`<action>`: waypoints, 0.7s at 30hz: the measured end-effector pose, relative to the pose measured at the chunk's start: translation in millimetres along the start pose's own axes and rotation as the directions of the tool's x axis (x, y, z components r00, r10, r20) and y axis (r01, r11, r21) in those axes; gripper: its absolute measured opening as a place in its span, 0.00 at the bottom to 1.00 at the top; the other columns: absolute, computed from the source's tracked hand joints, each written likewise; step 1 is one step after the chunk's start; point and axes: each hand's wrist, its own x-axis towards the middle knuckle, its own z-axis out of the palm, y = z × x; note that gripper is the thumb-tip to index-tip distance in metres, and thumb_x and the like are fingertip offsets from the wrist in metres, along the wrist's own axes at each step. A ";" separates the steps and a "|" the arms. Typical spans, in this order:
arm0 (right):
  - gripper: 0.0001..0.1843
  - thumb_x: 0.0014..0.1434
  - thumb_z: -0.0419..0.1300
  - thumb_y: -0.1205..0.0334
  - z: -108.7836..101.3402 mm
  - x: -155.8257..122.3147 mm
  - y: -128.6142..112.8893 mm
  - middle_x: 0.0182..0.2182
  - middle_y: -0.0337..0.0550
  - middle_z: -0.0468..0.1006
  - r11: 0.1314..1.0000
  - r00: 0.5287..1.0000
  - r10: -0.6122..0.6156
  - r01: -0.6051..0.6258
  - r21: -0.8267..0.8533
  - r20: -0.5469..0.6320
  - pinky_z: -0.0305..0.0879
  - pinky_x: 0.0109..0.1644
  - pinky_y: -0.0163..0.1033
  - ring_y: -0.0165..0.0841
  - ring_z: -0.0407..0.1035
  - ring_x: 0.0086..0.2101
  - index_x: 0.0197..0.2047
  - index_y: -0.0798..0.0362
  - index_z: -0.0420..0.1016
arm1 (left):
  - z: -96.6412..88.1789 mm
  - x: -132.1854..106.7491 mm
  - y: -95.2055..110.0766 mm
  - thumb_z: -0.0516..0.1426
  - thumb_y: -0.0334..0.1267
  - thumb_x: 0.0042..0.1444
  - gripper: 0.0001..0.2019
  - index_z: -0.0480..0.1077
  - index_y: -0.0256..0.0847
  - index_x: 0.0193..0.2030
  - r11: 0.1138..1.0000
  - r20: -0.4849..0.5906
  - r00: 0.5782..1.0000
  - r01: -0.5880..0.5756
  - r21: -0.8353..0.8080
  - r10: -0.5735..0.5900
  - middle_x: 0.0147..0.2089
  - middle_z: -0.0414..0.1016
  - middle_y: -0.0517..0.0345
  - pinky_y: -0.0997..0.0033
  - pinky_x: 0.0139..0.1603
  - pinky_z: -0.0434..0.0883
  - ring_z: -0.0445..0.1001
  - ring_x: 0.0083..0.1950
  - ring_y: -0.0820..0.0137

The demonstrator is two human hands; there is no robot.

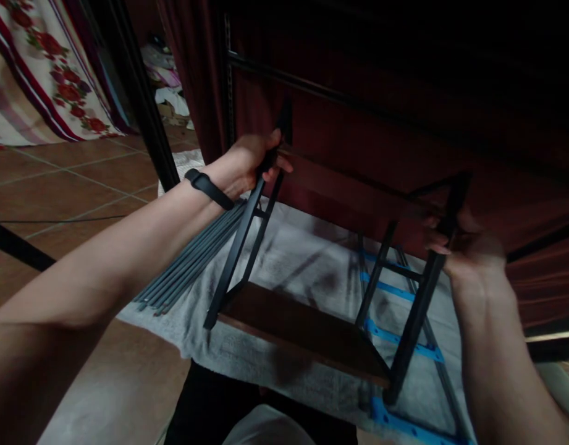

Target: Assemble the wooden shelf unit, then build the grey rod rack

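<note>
Between my two hands is a small shelf rack with a black metal frame and brown wooden boards; its lower board (303, 327) faces me. My left hand (254, 157), with a dark band on the wrist, is wrapped round the upper part of the left frame post (235, 256). Round the right frame post (416, 309) the fingers of my right hand (474, 244) are closed, somewhat blurred. The rack tilts over a light grey towel (293, 247). Whether its lower end touches the towel I cannot tell.
Grey rods (191, 259) lie bundled on the towel at left. At right, blue brackets (383, 330) join thin dark rails. A black post (140, 93) slants at upper left. Behind hang a dark red curtain (196, 80) and, farther left, a floral cloth (52, 68) above the tiled floor (66, 179).
</note>
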 end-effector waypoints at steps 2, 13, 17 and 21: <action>0.22 0.70 0.44 0.58 2.6 -7.0 -5.4 0.26 0.46 0.72 0.990 0.999 0.034 -0.038 0.133 0.033 0.39 0.19 0.35 0.27 0.54 0.18 0.37 0.55 0.76 | 9.0 -11.1 3.6 0.32 0.43 0.67 0.24 0.60 0.24 0.40 0.987 -0.027 0.987 -0.160 0.013 0.160 0.31 0.77 0.52 0.78 0.22 0.44 0.62 0.15 0.87; 0.23 0.65 0.49 0.46 8.6 -73.6 46.5 0.20 0.39 0.70 0.963 0.998 -0.035 0.050 0.265 -0.061 0.45 0.15 0.33 0.26 0.54 0.15 0.42 0.54 0.77 | 13.8 -73.9 -73.9 0.50 0.53 0.67 0.23 0.74 0.33 0.42 0.913 -0.274 0.886 -0.403 -0.059 0.373 0.23 0.76 0.55 0.75 0.15 0.49 0.57 0.12 0.80; 0.21 0.63 0.51 0.47 9.0 -95.2 52.0 0.21 0.41 0.73 0.971 0.996 -0.045 0.061 0.232 -0.073 0.47 0.16 0.34 0.26 0.55 0.14 0.43 0.54 0.77 | 11.3 -91.6 -91.9 0.53 0.56 0.64 0.23 0.76 0.36 0.42 0.910 -0.311 0.869 -0.413 -0.030 0.384 0.20 0.72 0.57 0.75 0.14 0.50 0.57 0.13 0.78; 0.22 0.61 0.51 0.47 9.3 -108.5 51.5 0.20 0.40 0.72 0.975 0.993 -0.057 0.077 0.209 -0.100 0.48 0.17 0.35 0.28 0.56 0.14 0.44 0.54 0.78 | 12.3 -105.9 -95.8 0.52 0.58 0.64 0.24 0.77 0.38 0.43 0.894 -0.326 0.839 -0.446 0.047 0.436 0.19 0.70 0.60 0.75 0.14 0.50 0.58 0.14 0.77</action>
